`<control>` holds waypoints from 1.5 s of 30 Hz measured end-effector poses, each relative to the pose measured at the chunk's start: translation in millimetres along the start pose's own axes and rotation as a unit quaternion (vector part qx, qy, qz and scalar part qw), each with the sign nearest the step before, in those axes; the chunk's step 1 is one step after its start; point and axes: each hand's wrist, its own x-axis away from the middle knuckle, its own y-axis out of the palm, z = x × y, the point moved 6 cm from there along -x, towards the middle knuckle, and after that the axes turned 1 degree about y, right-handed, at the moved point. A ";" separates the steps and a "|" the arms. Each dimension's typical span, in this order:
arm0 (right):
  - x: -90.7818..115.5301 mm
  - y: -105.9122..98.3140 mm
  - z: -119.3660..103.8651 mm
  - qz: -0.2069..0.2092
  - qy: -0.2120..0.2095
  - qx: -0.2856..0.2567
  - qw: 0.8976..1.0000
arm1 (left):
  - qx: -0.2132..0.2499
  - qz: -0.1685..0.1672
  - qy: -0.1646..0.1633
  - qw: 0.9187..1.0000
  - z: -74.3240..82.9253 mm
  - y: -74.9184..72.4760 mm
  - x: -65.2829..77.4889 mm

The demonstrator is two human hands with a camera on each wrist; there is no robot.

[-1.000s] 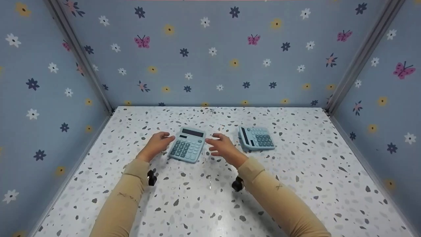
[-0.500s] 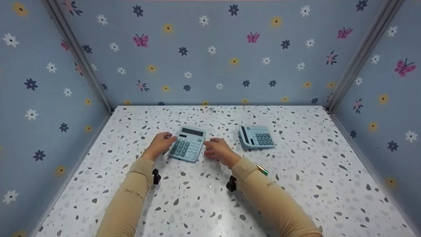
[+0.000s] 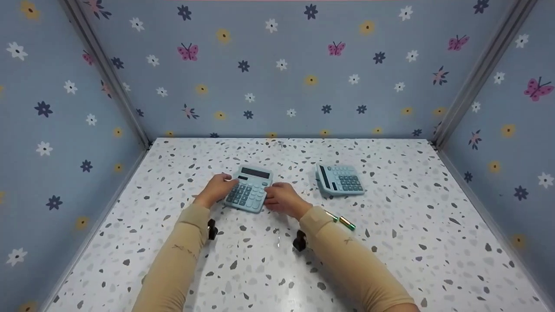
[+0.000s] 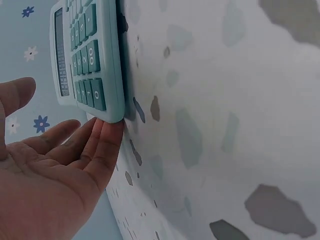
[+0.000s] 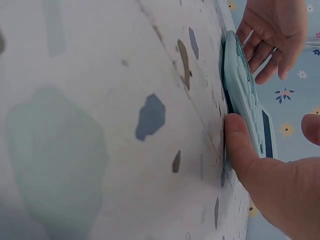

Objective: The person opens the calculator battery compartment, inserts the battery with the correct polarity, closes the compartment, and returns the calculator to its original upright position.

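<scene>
A pale blue calculator (image 3: 249, 190) lies face up, slightly turned, between both hands. My left hand (image 3: 218, 190) is at its left side; in the left wrist view the straight fingers (image 4: 102, 145) reach under the lower corner of the calculator (image 4: 114, 75), while the thumb (image 4: 20, 95) stays apart from it. At the opposite side is my right hand (image 3: 284, 200). The right wrist view has one finger (image 5: 237, 137) low against the edge of the calculator (image 5: 240, 90), its tip near the tabletop, with the thumb (image 5: 312, 127) raised clear of the casing.
A second, similar calculator (image 3: 340, 180) sits to the right, turned sideways. Two small green-and-gold cylinders, like batteries, lie beside the right sleeve; one cylinder (image 3: 347, 223) shows whole, the other is partly covered. Flower-patterned walls (image 3: 277, 86) enclose the speckled table (image 3: 277, 268).
Both hands have moved inward to the calculator's sides. As the right arm shifted left, the two green-and-gold cylinders came into view beside the sleeve. Both calculators stay in place.
</scene>
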 end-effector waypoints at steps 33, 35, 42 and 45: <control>-4.1 -19.8 -4.0 0.077 -0.041 0.007 0.996 | 0.071 0.052 0.060 0.994 10.0 0.8 0.0; -2.5 -20.2 -6.6 0.083 -0.050 0.000 0.995 | 0.083 0.050 0.058 0.994 11.6 -0.5 1.7; 6.2 -21.1 -15.5 0.089 -0.080 -0.013 0.993 | 0.119 0.030 0.054 0.991 18.9 -1.4 2.2; 7.0 -22.7 -17.9 0.087 -0.090 -0.024 0.992 | 0.134 0.022 0.059 0.989 22.8 -1.8 5.5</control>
